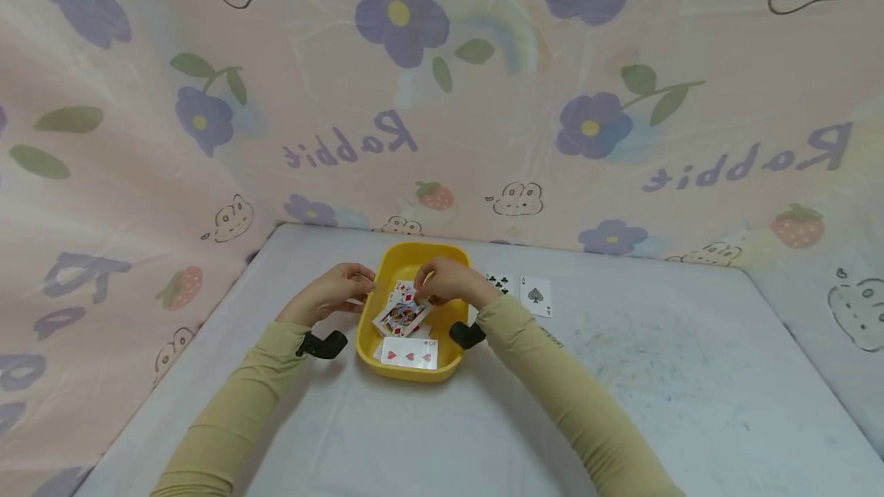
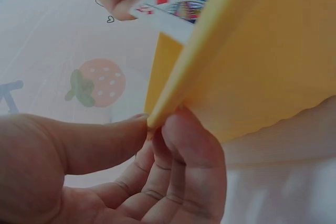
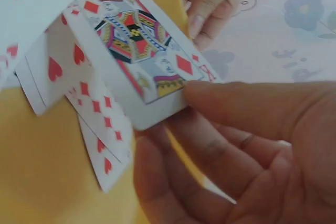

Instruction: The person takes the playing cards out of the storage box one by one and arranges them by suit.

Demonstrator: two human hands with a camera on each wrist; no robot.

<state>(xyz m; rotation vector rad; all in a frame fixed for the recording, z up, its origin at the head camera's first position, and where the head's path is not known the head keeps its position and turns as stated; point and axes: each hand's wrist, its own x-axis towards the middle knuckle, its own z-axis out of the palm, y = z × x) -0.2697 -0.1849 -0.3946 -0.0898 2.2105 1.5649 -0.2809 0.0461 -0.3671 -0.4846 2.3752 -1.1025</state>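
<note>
My left hand (image 1: 330, 294) pinches the left rim of a yellow tray (image 1: 414, 376) between thumb and fingers; the left wrist view shows the thumb on the rim's edge. Over the tray, my right hand (image 1: 452, 281) holds a king of diamonds (image 3: 135, 40) by one end, thumb on its face and fingers beneath. Under and beside this card lie other red playing cards, among them a diamonds card (image 3: 102, 111) with several pips. A three of hearts (image 1: 410, 353) lies face up at the tray's near end.
On the white table (image 1: 656, 405), right of the tray, lie an ace of spades (image 1: 536, 297) and a clubs card (image 1: 500, 282), the latter partly behind the right arm. A patterned curtain (image 1: 483, 98) stands behind the table.
</note>
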